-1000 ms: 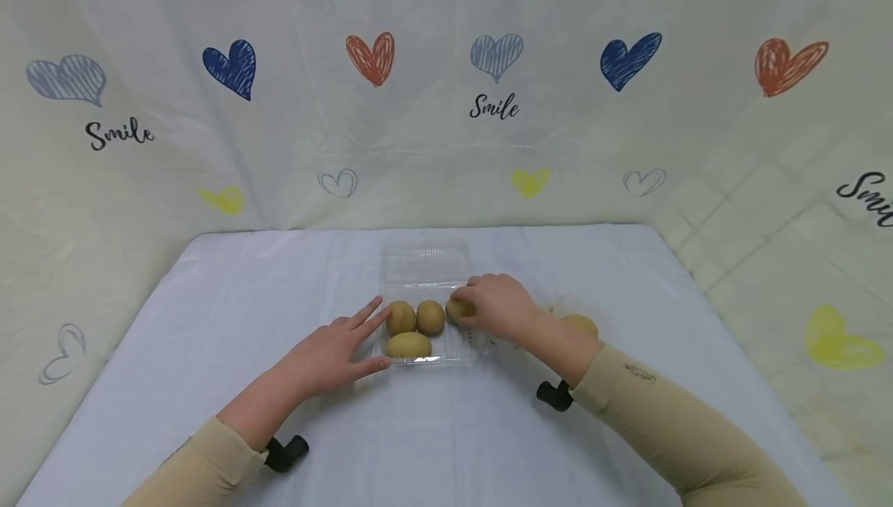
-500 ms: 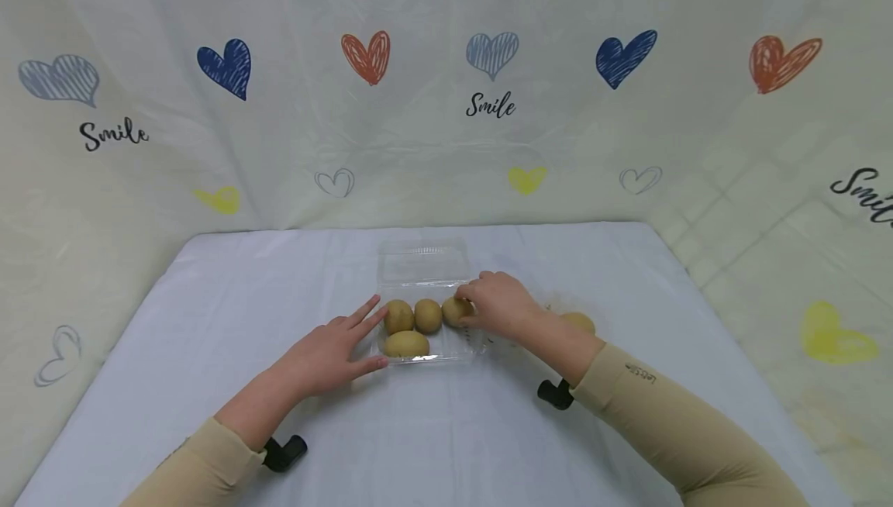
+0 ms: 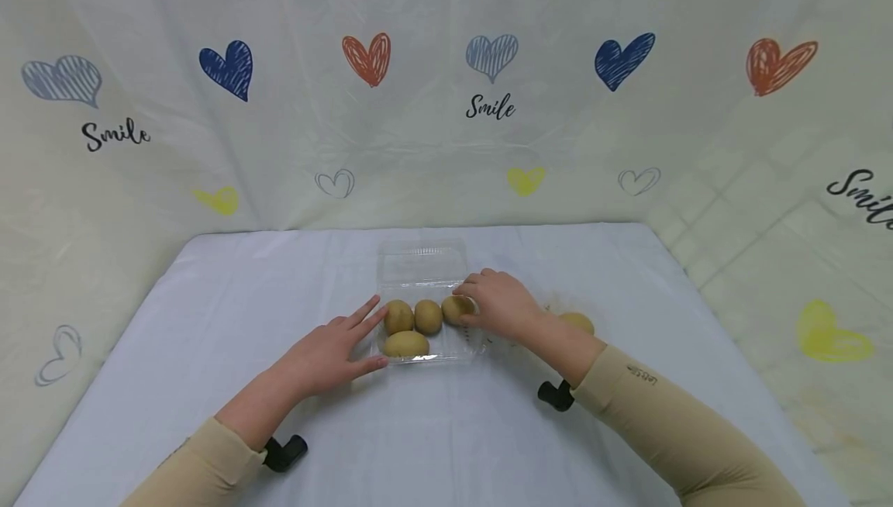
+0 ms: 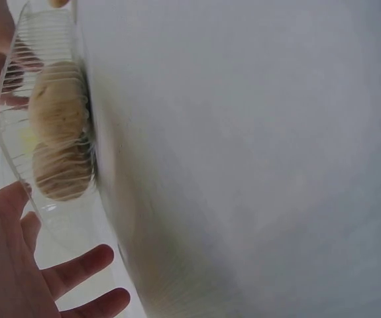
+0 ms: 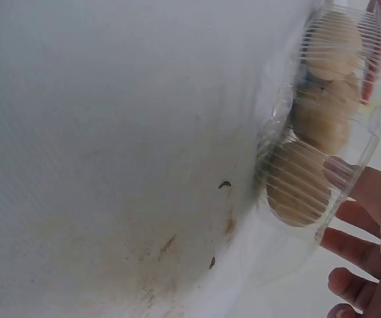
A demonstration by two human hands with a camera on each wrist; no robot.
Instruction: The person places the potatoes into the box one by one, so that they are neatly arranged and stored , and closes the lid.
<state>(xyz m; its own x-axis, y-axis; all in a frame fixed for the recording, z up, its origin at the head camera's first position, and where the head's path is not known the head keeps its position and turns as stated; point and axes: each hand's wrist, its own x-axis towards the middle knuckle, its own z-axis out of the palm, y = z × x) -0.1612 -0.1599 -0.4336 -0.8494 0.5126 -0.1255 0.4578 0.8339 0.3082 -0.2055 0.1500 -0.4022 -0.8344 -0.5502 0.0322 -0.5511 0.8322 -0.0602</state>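
A clear plastic clamshell box [image 3: 449, 348] lies in the middle of the white table, its lid [image 3: 422, 263] folded back. Several potatoes are inside: two side by side [image 3: 428, 316] along the back, one lying lengthwise at the front left [image 3: 407, 344]. At the back right of the box, my right hand [image 3: 501, 304] pinches another potato [image 3: 455, 310] between thumb and fingers; the right wrist view shows the thumb reaching over the rim onto this potato [image 5: 297, 185]. Spread and straight, the fingers of my left hand [image 3: 326, 355] touch the box's left side.
One more potato [image 3: 577, 323] lies on the white cloth [image 3: 391, 445] to the right, partly hidden behind my right forearm. Brown dirt specks [image 5: 167, 245] mark the cloth to the right of the box. A curtain [image 3: 425, 135] with hearts hangs behind.
The fingers of my right hand have loosened and shifted slightly up, showing more of the potato at the box's back right. My left hand stays at the box's side.
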